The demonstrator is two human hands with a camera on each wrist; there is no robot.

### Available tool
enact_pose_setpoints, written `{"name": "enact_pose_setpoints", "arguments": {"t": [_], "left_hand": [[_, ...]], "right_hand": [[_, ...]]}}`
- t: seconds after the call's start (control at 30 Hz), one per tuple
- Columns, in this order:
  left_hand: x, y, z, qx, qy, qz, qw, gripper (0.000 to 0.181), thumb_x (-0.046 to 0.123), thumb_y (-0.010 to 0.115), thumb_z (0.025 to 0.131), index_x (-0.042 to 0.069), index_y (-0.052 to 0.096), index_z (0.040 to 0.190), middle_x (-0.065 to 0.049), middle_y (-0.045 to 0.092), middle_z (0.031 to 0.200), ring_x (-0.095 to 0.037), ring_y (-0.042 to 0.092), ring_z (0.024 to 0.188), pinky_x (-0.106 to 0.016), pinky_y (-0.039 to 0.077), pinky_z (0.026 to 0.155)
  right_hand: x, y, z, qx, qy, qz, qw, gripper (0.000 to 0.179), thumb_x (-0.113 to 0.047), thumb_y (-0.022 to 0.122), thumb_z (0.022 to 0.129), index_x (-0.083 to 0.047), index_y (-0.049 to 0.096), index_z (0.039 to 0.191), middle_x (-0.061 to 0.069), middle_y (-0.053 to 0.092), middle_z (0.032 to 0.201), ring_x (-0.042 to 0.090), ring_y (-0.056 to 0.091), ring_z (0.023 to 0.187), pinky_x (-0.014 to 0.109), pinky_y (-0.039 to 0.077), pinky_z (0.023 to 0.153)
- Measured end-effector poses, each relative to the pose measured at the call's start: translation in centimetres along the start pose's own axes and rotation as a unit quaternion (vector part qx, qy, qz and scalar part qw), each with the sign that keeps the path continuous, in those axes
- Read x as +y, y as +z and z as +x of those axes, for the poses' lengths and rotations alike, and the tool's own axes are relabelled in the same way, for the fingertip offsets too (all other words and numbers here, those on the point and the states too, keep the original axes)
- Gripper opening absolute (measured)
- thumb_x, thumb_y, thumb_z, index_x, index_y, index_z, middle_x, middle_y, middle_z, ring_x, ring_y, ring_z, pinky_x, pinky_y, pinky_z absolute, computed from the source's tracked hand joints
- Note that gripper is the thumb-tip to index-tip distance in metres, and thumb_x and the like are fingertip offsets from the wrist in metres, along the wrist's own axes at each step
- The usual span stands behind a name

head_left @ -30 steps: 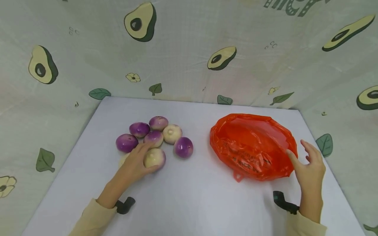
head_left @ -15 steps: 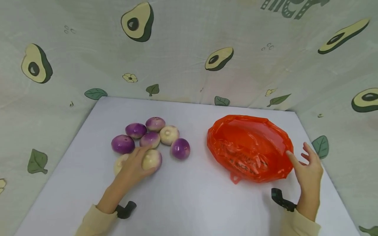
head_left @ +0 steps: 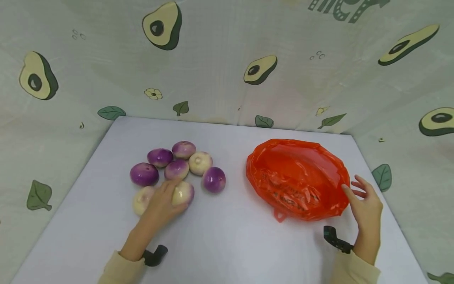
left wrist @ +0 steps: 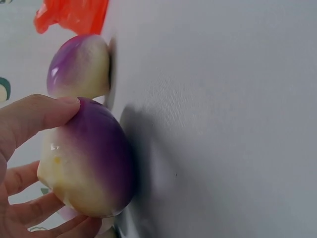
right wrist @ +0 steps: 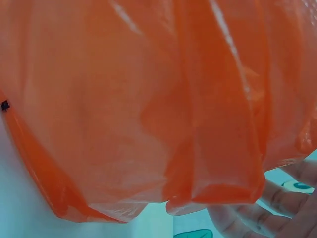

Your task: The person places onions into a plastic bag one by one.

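My left hand [head_left: 161, 203] holds a cream-and-purple onion [head_left: 183, 193] at the front of a cluster. In the left wrist view its thumb presses the purple side of the onion [left wrist: 94, 158], while the fingers curve round the pale side. Another pale onion [head_left: 142, 200] lies partly behind that hand. At the right of the table, an orange-red plastic bag [head_left: 301, 181] lies spread with its mouth open upward. My right hand [head_left: 367, 211] is beside the bag's right rim, thumb tip right at the edge and fingers spread outside it. Relaxed fingers show by the bag [right wrist: 237, 163] in the right wrist view.
Several more onions sit close together, including a purple one [head_left: 214, 180] at the cluster's right and another [head_left: 144, 174] at its left. The white table [head_left: 241, 248] meets a cloth [head_left: 213, 59] with printed avocados at the back.
The left hand has settled round the front onion and tightened its fingers. The right hand's fingers have come a little nearer the bag's rim. The head view has shifted slightly.
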State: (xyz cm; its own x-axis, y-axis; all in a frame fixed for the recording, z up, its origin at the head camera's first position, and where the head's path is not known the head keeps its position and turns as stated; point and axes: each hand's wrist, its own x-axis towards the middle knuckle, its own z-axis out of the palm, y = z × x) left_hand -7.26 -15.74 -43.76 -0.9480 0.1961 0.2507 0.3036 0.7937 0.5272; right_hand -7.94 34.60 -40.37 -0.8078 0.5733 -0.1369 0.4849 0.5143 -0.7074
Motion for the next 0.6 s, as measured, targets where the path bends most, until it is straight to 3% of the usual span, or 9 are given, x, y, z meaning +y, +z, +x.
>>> {"name": "enact_pose_setpoints", "arguments": {"t": [0.13,0.2,0.3,0.37,0.6], "left_hand": [[0.06,0.35,0.04,0.026,0.009,-0.005,0.9996,0.058,0.013,0.079,0.067,-0.004,0.054,0.116,-0.019,0.056,0.109,-0.034,0.054,0.101,-0.047,0.046,0.087],[0.17,0.43,0.12,0.030,0.001,-0.009,0.9995,0.056,0.014,0.079,0.066,-0.002,0.055,0.113,-0.017,0.056,0.107,-0.033,0.055,0.098,-0.047,0.046,0.086],[0.39,0.50,0.25,0.025,-0.015,-0.016,0.9995,0.054,0.015,0.079,0.066,-0.001,0.056,0.112,-0.017,0.056,0.108,-0.034,0.055,0.098,-0.046,0.046,0.086],[0.51,0.52,0.29,0.020,-0.024,-0.018,0.9994,0.054,0.015,0.078,0.066,-0.001,0.056,0.113,-0.016,0.056,0.109,-0.034,0.055,0.099,-0.046,0.045,0.086],[0.86,0.26,0.17,0.011,-0.036,-0.017,0.9991,0.050,0.015,0.076,0.069,-0.001,0.056,0.112,-0.016,0.056,0.109,-0.033,0.054,0.099,-0.046,0.045,0.087]], "right_hand": [[0.00,0.10,0.08,0.000,-0.003,-0.009,1.0000,0.062,-0.046,0.051,0.090,-0.027,0.031,0.146,0.013,0.042,0.142,0.031,0.042,0.122,0.042,0.049,0.090],[0.01,0.13,0.16,0.001,-0.008,-0.010,0.9999,0.060,-0.044,0.051,0.091,-0.024,0.034,0.144,0.014,0.044,0.139,0.030,0.044,0.120,0.027,0.054,0.080],[0.02,0.09,0.31,0.007,-0.018,-0.016,0.9997,0.057,-0.042,0.052,0.091,-0.018,0.039,0.142,0.015,0.047,0.135,0.030,0.046,0.114,0.010,0.048,0.061],[0.00,0.09,0.33,0.012,-0.018,-0.018,0.9996,0.056,-0.041,0.052,0.091,-0.016,0.042,0.140,0.015,0.049,0.133,0.027,0.047,0.110,0.005,0.042,0.055],[-0.07,0.03,0.21,0.018,-0.006,-0.018,0.9997,0.050,-0.037,0.051,0.093,-0.012,0.047,0.136,0.015,0.052,0.128,0.017,0.049,0.099,0.005,0.042,0.055]]}}
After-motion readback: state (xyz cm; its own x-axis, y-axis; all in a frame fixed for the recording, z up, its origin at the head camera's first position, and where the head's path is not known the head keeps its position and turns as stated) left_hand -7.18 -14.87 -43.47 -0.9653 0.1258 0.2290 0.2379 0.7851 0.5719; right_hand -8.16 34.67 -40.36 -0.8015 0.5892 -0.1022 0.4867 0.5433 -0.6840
